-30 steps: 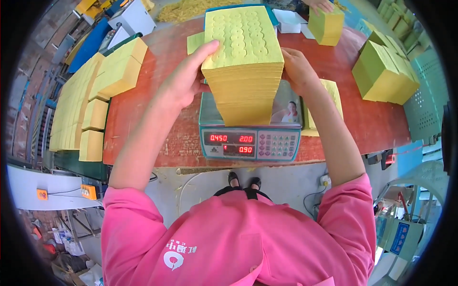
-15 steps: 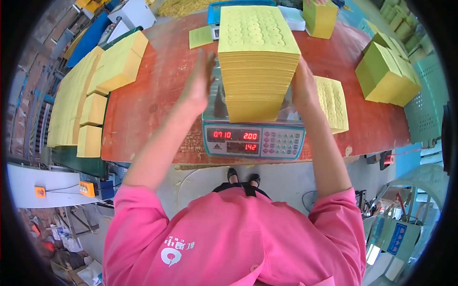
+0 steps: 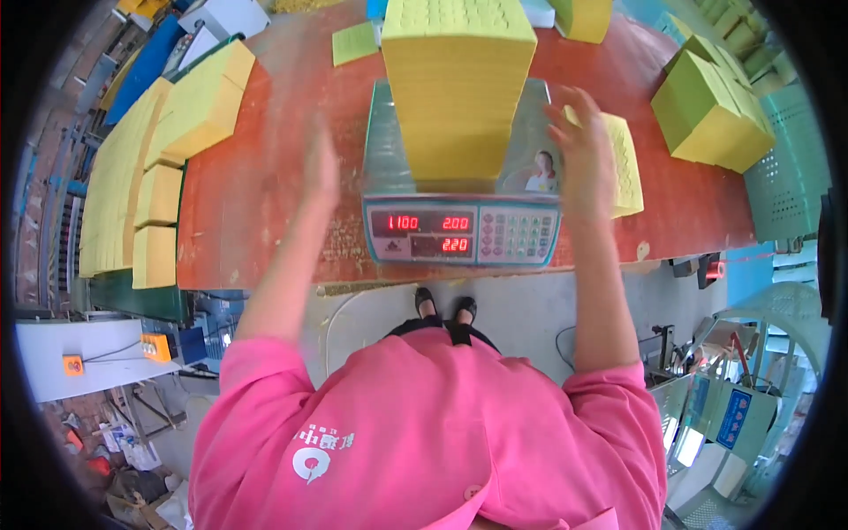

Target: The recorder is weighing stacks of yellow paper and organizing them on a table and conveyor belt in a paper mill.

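A tall stack of yellow paper sheets [image 3: 455,110] stands on the pan of a digital scale [image 3: 389,168], and its top face bears rows of scalloped round marks. My left hand [image 3: 322,168] is held upright over the red table, left of the scale and apart from the stack; it looks flat and empty, slightly blurred. To the right of the stack my right hand [image 3: 585,159] has its fingers apart and nothing in them. It partly covers a smaller yellow paper stack [image 3: 625,168] beside the scale. Red digits glow on the scale's display [image 3: 421,232].
Blocks of yellow paper [image 3: 199,110] line the table's left edge, and more yellow blocks [image 3: 707,110] stand at the right. A single yellow sheet [image 3: 354,44] lies on the red table [image 3: 265,194] behind the scale. Another yellow block [image 3: 585,18] stands at the far side.
Both my hands have moved away from the tall stack, which now stands free on the scale. The scale's display reads differently. The view has shifted slightly.
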`<act>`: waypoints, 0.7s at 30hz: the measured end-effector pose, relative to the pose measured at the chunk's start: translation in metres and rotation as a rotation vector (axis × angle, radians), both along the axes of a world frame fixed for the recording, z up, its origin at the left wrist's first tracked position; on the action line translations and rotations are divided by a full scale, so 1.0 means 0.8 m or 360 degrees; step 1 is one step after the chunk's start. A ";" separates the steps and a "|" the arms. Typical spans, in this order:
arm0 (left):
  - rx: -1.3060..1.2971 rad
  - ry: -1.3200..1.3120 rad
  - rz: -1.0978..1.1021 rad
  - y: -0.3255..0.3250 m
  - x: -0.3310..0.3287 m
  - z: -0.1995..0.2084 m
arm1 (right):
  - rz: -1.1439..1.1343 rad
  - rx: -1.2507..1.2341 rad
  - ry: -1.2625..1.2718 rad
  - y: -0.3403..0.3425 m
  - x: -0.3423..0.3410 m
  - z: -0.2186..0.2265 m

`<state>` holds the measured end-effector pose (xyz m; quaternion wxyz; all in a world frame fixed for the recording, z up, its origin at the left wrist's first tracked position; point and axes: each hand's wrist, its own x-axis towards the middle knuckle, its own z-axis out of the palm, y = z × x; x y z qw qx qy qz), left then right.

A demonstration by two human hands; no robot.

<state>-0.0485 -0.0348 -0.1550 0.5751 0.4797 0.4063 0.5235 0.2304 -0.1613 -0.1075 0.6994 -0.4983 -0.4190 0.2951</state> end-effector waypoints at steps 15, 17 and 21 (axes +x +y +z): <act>0.0506 0.2292 0.0666 -0.146 -0.189 -0.142 | -0.0360 -0.0118 0.0627 -0.184 -0.011 -0.104; 0.0425 0.2235 0.0620 -0.147 -0.193 -0.142 | -0.0206 -0.0059 0.0662 -0.175 -0.019 -0.097; 0.0320 0.2051 0.0631 -0.146 -0.200 -0.141 | -0.0139 -0.0071 0.0583 -0.174 -0.006 -0.095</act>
